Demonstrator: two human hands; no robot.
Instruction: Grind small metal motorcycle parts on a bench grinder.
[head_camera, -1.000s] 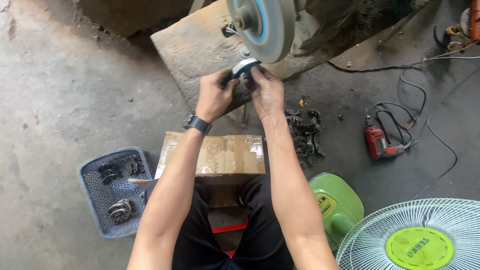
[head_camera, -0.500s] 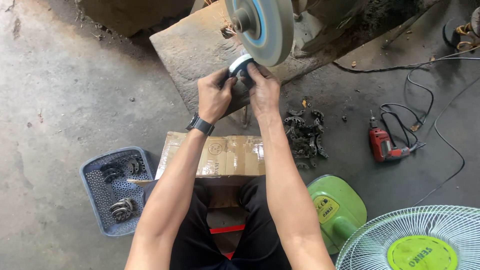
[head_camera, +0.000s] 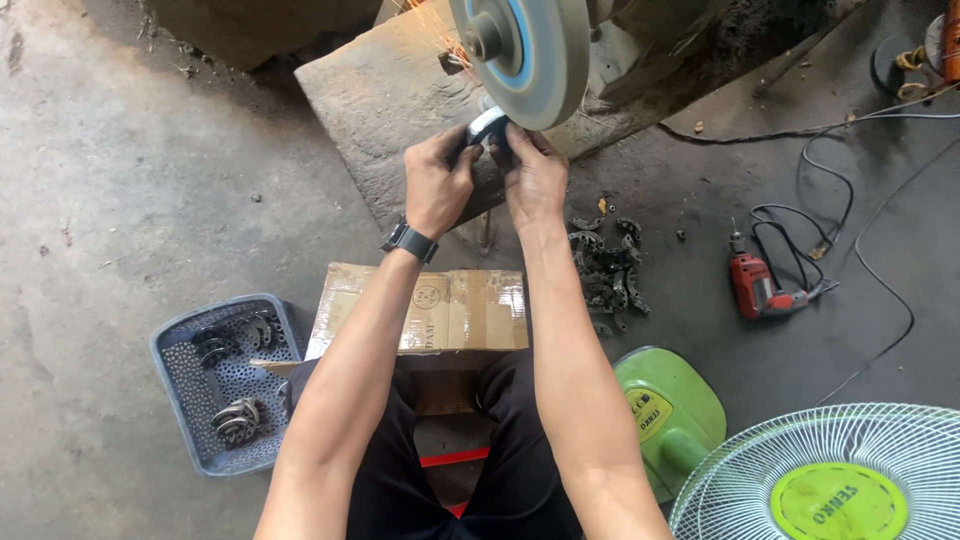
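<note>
Both your hands are clamped on a small dark metal part (head_camera: 487, 128), left hand (head_camera: 437, 185) and right hand (head_camera: 534, 178) pressing it up against the grinding wheel (head_camera: 530, 55). Sparks (head_camera: 440, 40) fly left. A cardboard box (head_camera: 450, 310) lies across your knees, with a blue basket (head_camera: 185, 400) on the floor.

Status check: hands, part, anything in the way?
Left hand and right hand both grip small metal part, pressed to grinding wheel. Sparks flying. Nothing blocking.
</note>
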